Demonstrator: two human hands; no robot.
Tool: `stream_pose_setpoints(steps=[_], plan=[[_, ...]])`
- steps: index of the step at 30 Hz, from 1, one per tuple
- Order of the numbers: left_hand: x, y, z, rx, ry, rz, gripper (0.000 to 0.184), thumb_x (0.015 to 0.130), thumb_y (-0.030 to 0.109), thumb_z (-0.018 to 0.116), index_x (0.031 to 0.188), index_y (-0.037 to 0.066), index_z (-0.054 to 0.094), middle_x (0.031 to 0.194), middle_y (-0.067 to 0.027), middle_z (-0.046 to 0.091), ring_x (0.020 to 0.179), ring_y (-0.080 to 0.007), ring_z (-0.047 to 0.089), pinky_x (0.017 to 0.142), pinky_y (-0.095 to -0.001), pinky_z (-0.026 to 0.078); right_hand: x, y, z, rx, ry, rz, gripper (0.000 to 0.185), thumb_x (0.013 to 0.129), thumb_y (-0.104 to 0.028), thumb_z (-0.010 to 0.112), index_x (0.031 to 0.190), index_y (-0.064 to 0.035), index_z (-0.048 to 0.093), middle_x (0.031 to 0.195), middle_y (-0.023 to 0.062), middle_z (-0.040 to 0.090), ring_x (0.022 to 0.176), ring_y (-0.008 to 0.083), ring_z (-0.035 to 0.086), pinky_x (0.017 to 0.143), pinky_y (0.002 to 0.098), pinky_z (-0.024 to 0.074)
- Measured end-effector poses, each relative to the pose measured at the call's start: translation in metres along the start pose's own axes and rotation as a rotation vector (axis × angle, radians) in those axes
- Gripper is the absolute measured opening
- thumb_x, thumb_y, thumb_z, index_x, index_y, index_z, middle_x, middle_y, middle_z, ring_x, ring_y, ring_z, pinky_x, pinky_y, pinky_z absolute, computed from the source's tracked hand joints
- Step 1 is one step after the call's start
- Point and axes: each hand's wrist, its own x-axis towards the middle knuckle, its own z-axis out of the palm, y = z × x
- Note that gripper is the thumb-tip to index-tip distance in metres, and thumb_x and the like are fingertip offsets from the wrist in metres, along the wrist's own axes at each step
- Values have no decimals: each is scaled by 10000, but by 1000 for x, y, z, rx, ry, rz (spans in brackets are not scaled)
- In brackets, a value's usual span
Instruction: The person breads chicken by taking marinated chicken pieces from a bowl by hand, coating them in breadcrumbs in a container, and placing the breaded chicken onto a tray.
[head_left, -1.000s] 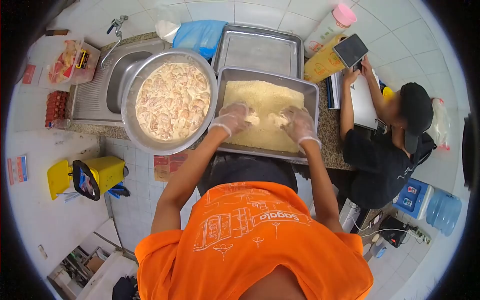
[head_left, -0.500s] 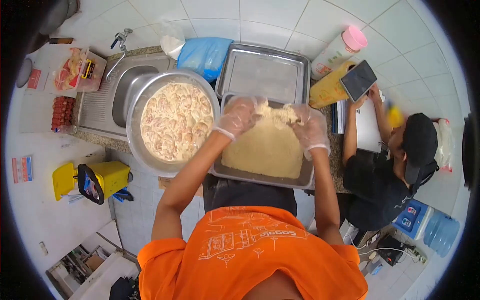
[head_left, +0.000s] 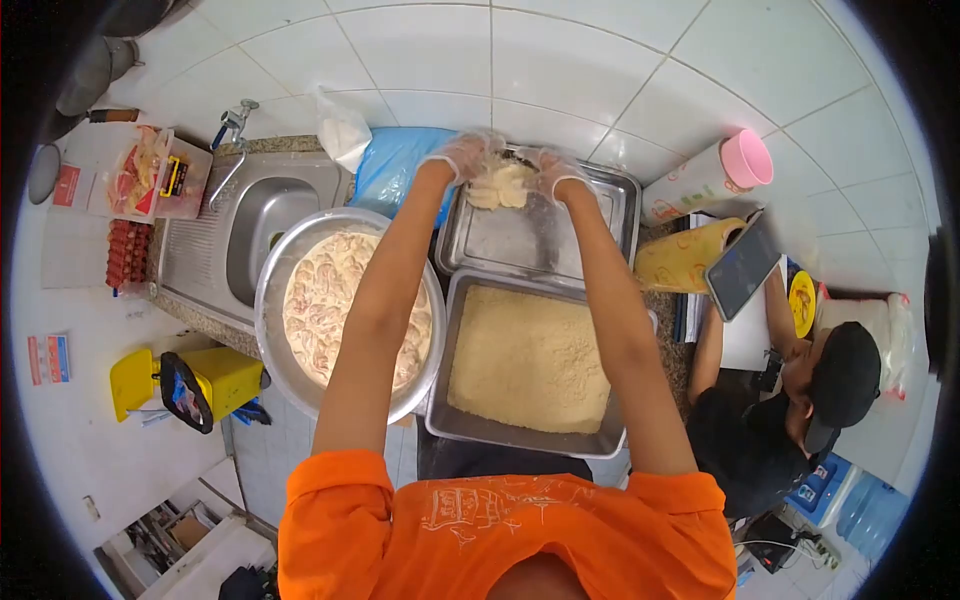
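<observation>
Two gloved hands, left hand and right hand, flank a pale coated piece at the far left of the metal tray, its long axis roughly side to side; gripped or released, I cannot tell. Around lie a granite counter and white-tiled wall.

Metal tray glossy; crumbs matt, grainy; blue bag crinkled plastic; tiles glossy.
</observation>
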Motion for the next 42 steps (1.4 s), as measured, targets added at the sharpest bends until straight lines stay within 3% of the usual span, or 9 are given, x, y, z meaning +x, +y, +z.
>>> stream_pose_setpoints(steps=[5, 9, 15, 21, 22, 26, 30, 35, 42], plan=[[-50, 41, -36, -12, 250, -45, 456, 798, 149, 581, 1246, 122, 498, 1212, -162, 531, 1126, -347, 492, 964, -436, 383, -27, -18, -10, 229, 135, 141, 337, 830, -259, 551, 1146, -148, 587, 1163, 123, 587, 1075, 295, 547, 935, 372, 414], [-167, 75, -36, -114, 330, -112, 428, 802, 145, 565, 1225, 113, 509, 1189, -146, 547, 1111, -322, 505, 975, -402, 380, -96, -83, 29, 593, 176, -214, 250, 829, -209, 568, 1066, -149, 620, 1047, 100, 629, 966, 283, 595, 851, 399, 462], [-332, 74, 3, -23, 164, -685, 562, 770, 276, 645, 1265, 79, 464, 1239, -190, 507, 1135, -341, 484, 973, -424, 380, -126, -220, 90, 46, -103, -406, 228, 820, -212, 543, 1004, -111, 632, 966, 124, 648, 890, 315, 620, 762, 415, 497], [-379, 49, 67, 37, -54, -815, 718, 785, 430, 606, 1279, -46, 396, 1242, -249, 478, 1165, -350, 459, 986, -409, 367, -93, -246, 162, -259, -80, -578, 201, 780, -134, 517, 928, -59, 631, 866, 143, 659, 826, 299, 644, 709, 426, 498], [-388, 43, 98, 212, 388, -658, 369, 721, 316, 659, 994, 72, 614, 958, -179, 622, 940, -333, 588, 836, -420, 461, -100, -248, 162, -252, -35, -606, 197, 775, -127, 516, 919, -59, 631, 852, 140, 660, 818, 298, 644, 696, 424, 497], [-381, 49, 104, 10, 354, -810, 217, 727, 239, 623, 838, 58, 663, 880, -178, 644, 830, -338, 619, 747, -436, 493, -109, -254, 169, -263, -26, -652, 225, 728, -174, 547, 899, -56, 633, 822, 138, 657, 775, 303, 637, 701, 416, 491], [-381, 44, 76, -11, 306, -759, 253, 719, 276, 639, 827, 50, 676, 809, -181, 646, 781, -333, 625, 736, -427, 493, -106, -262, 160, -297, -118, -517, 294, 745, -341, 577, 868, -85, 651, 859, 138, 641, 830, 312, 620, 758, 415, 491], [-399, 73, 13, -290, 573, -656, 311, 705, 318, 656, 847, 42, 679, 764, -183, 638, 752, -332, 618, 733, -409, 488, -127, -264, 118, 21, -14, -495, 382, 725, -359, 603, 1000, -97, 651, 986, 159, 637, 919, 306, 610, 821, 395, 483], [-392, 141, -70, -196, 417, -411, 357, 731, 312, 656, 991, 67, 664, 856, -152, 637, 807, -296, 603, 773, -396, 464, -200, -258, 32, 59, 44, -354, 437, 725, -347, 634, 1112, -143, 614, 1131, 158, 597, 1068, 313, 546, 903, 397, 435]])
